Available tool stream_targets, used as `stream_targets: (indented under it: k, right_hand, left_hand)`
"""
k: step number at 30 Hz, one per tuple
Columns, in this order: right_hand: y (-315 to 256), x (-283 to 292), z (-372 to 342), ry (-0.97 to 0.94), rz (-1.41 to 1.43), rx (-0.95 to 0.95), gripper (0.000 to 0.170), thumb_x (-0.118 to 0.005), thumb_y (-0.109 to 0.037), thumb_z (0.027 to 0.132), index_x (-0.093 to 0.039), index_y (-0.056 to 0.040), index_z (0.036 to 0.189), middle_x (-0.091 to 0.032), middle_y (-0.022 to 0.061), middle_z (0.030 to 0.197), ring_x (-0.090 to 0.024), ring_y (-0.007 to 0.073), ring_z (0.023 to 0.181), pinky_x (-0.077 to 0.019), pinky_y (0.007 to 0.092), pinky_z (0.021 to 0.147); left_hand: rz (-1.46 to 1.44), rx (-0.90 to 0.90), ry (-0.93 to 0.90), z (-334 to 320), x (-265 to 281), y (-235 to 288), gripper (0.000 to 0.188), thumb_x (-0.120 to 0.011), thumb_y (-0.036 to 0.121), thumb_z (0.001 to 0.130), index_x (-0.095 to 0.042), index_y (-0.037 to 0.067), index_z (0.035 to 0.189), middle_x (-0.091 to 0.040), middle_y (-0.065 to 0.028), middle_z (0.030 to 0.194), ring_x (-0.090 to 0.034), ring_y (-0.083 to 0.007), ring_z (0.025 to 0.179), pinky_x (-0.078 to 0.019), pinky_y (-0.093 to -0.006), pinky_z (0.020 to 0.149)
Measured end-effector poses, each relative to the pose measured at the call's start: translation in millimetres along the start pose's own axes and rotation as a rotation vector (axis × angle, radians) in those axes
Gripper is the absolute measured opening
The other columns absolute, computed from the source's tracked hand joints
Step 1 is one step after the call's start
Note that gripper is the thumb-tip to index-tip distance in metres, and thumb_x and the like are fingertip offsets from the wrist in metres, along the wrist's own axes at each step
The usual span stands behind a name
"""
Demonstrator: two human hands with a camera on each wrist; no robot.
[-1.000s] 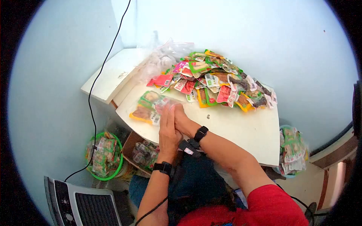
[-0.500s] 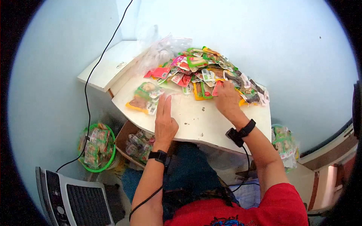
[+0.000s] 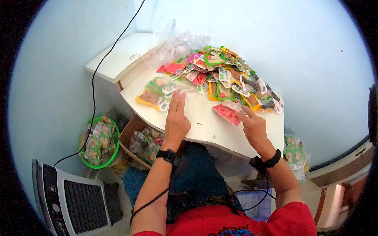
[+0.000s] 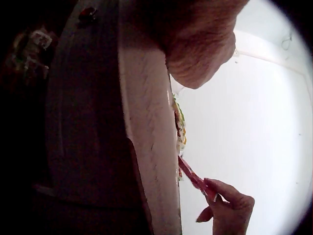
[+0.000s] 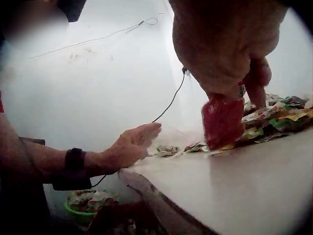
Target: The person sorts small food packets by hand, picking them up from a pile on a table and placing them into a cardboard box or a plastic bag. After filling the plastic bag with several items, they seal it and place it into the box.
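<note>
My right hand pinches a red snack packet by its pale end, just in front of the pile of packets. In the right wrist view the red packet hangs from the fingers close over the tabletop. My left hand lies at the front left of the table, its fingers straight and pointing away from me. Those fingertips are right at the edge of a clear plastic bag with a few packets inside, brown and green-edged.
Crumpled clear bags lie behind, left of the pile on the white table. Below its left side are a cardboard box of packets and a green-rimmed basket. Another packet-filled container stands right. A grey appliance is lower left.
From beside the left hand, my right hand went to the pile, took a red packet there and drew it back towards me. The left hand stayed by the clear bag.
</note>
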State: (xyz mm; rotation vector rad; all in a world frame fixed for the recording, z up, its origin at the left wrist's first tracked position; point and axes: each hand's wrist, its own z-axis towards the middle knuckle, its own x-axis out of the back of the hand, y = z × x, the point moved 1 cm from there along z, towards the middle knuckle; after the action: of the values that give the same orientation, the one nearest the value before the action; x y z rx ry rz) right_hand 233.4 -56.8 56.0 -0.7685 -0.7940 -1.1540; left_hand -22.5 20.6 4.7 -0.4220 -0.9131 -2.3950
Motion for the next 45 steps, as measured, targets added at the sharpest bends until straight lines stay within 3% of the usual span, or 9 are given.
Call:
stream_targets:
  k: [4, 7, 8, 11, 12, 16, 19, 29, 45]
  right_hand:
    - [28.7, -18.5, -5.9, 0.019, 0.350, 0.008, 0.026, -0.059, 0.000, 0.079, -0.074, -0.0058, 0.100, -0.066, 0.0166, 0.119, -0.069, 0.0292, 0.096, -0.0552, 0.0336, 0.079]
    - [36.0, -17.3, -2.4, -0.015, 0.727, -0.212, 0.023, -0.064, 0.000, 0.077, -0.073, 0.0021, 0.098, -0.070, 0.0165, 0.112, -0.069, 0.0243, 0.094, -0.0545, 0.0298, 0.079]
    - [35.6, -14.2, -3.1, -0.073, 1.135, -0.546, 0.026, -0.068, -0.002, 0.078, -0.070, 0.0082, 0.102, -0.070, 0.0161, 0.108, -0.066, 0.0192, 0.094, -0.0536, 0.0297, 0.080]
    - [23.7, -6.1, 3.3, -0.134, 1.018, -0.680, 0.030, -0.070, -0.003, 0.081, -0.067, 0.0104, 0.108, -0.067, 0.0178, 0.111, -0.064, 0.0191, 0.094, -0.0534, 0.0309, 0.081]
    - [32.3, -16.5, 0.4, -0.087, 0.983, -0.645, 0.043, -0.070, -0.002, 0.082, -0.059, 0.0107, 0.121, -0.063, 0.0191, 0.117, -0.064, 0.0203, 0.095, -0.0537, 0.0305, 0.080]
    - [38.3, -26.1, -3.4, -0.215, 1.299, -0.847, 0.064, -0.072, 0.003, 0.078, -0.045, 0.0126, 0.135, -0.059, 0.0200, 0.121, -0.064, 0.0228, 0.098, -0.0543, 0.0297, 0.079]
    - [25.1, -20.1, -4.0, -0.293, 1.378, -0.838, 0.061, -0.072, 0.005, 0.077, -0.047, 0.0125, 0.133, -0.060, 0.0210, 0.120, -0.064, 0.0225, 0.096, -0.0544, 0.0299, 0.079]
    - [-29.8, -33.4, 31.2, -0.293, 1.369, -0.571, 0.053, -0.072, 0.005, 0.079, -0.054, 0.0095, 0.129, -0.068, 0.0118, 0.108, -0.065, 0.0123, 0.083, -0.0538, 0.0243, 0.076]
    - [-87.8, -91.0, 83.9, -0.331, 1.627, -0.422, 0.046, -0.069, 0.003, 0.085, -0.055, 0.0070, 0.129, -0.065, 0.0089, 0.111, -0.063, 0.0121, 0.092, -0.0527, 0.0243, 0.080]
  left_hand:
    - [0.007, 0.004, -0.010, -0.9, -1.4, -0.4, 0.069, -0.043, -0.014, 0.069, -0.044, -0.003, 0.137, -0.038, -0.0257, 0.147, -0.035, -0.0407, 0.138, -0.0324, -0.0442, 0.115]
    - [0.007, -0.005, -0.015, 0.7, 0.0, -0.4, 0.069, -0.044, -0.013, 0.069, -0.044, -0.003, 0.137, -0.039, -0.0255, 0.147, -0.035, -0.0398, 0.139, -0.0317, -0.0436, 0.115]
    - [0.007, -0.007, -0.014, 0.6, 0.7, -0.3, 0.069, -0.044, -0.013, 0.069, -0.044, -0.003, 0.138, -0.039, -0.0255, 0.146, -0.035, -0.0395, 0.139, -0.0313, -0.0433, 0.116]
    - [-0.007, -0.003, -0.008, 0.2, 2.7, 0.6, 0.068, -0.045, -0.012, 0.070, -0.044, -0.003, 0.138, -0.040, -0.0255, 0.146, -0.035, -0.0393, 0.139, -0.0304, -0.0428, 0.116]
    - [-0.003, -0.006, -0.004, 0.4, 2.4, 0.0, 0.067, -0.045, -0.011, 0.071, -0.044, -0.003, 0.137, -0.041, -0.0258, 0.145, -0.035, -0.0397, 0.139, -0.0302, -0.0429, 0.116]
    - [0.002, -0.008, 0.011, 1.3, 2.4, -0.4, 0.065, -0.046, -0.009, 0.072, -0.045, -0.004, 0.137, -0.040, -0.0264, 0.145, -0.035, -0.0403, 0.138, -0.0300, -0.0427, 0.116]
    - [0.002, 0.006, 0.000, 1.3, 4.1, 1.2, 0.065, -0.046, -0.009, 0.072, -0.044, -0.004, 0.137, -0.040, -0.0267, 0.145, -0.035, -0.0408, 0.138, -0.0298, -0.0430, 0.116]
    - [0.062, -0.027, -0.018, 1.8, 6.9, 1.5, 0.062, -0.048, -0.003, 0.075, -0.045, -0.002, 0.137, -0.040, -0.0252, 0.145, -0.035, -0.0420, 0.138, -0.0260, -0.0487, 0.117]
    - [0.115, -0.078, -0.015, 1.7, 9.4, 6.2, 0.065, -0.054, 0.001, 0.073, -0.046, -0.001, 0.138, -0.041, -0.0229, 0.146, -0.035, -0.0399, 0.139, -0.0240, -0.0496, 0.117]
